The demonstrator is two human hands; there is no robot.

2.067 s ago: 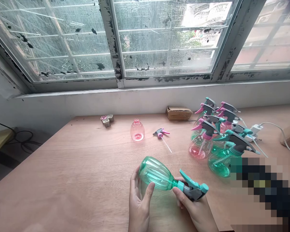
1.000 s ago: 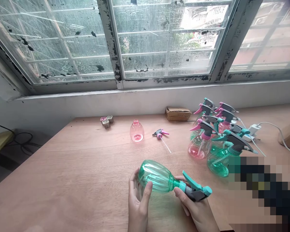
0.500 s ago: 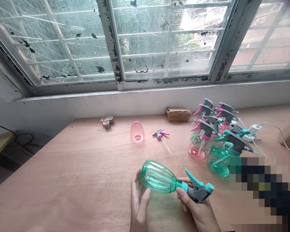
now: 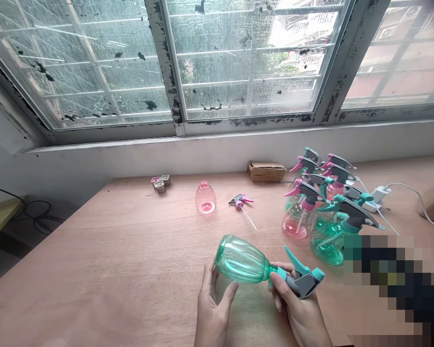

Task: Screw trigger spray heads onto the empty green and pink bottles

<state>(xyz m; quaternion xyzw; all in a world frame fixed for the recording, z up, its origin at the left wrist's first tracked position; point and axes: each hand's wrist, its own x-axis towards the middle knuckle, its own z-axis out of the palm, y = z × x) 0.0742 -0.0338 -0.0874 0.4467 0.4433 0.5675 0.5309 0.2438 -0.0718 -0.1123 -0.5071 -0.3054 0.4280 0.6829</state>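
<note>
A clear green spray bottle (image 4: 242,260) with a teal and grey trigger head lies tilted on its side between my hands, above the wooden table (image 4: 112,270). My left hand (image 4: 217,299) cups the bottle's body near its base, thumb in front. Fingers of my right hand (image 4: 292,299) are closed around the collar where the spray head meets the neck. Beyond them stands a pink bottle (image 4: 206,197) without a head. To its right a loose pink and grey spray head (image 4: 240,201) with a white tube rests on the table.
Several assembled pink and green spray bottles (image 4: 299,226) stand in a group on the right. Behind are a small cardboard box (image 4: 266,171) and some little cubes (image 4: 160,184). A white charger (image 4: 379,193) with cables lies far right. A pixelated dark patch covers the lower right.
Both hands and the green spray bottle have shifted slightly to the right, and the bottle's body has risen a little. The other things stay where they were.
</note>
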